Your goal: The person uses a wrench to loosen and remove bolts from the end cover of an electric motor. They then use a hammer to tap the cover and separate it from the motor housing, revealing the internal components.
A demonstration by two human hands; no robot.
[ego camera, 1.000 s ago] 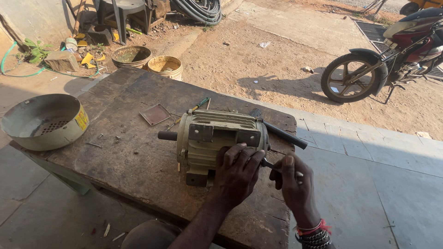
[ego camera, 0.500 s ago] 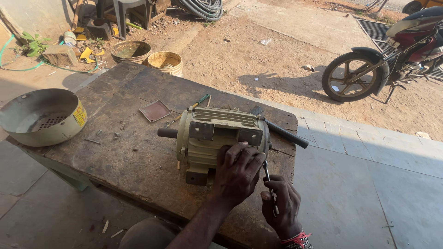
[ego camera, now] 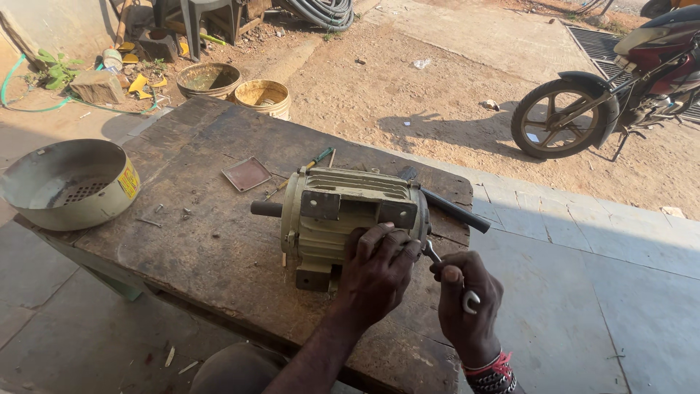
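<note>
Motor [ego camera: 350,211]: matt painted cast metal. Wrench [ego camera: 448,273]: shiny steel. Table [ego camera: 182,241]: rough worn wood.

From my feed I see an outdoor yard in hard sunlight. A worn wooden workbench [ego camera: 182,241] stands on grey paving slabs [ego camera: 583,292], half in shade. Beyond lies sandy ground [ego camera: 408,80], where a motorcycle [ego camera: 627,80] is parked at the right. Two round tubs [ego camera: 233,84] sit past the bench, near a coiled hose [ego camera: 321,11] and a plastic stool [ego camera: 200,18].
</note>
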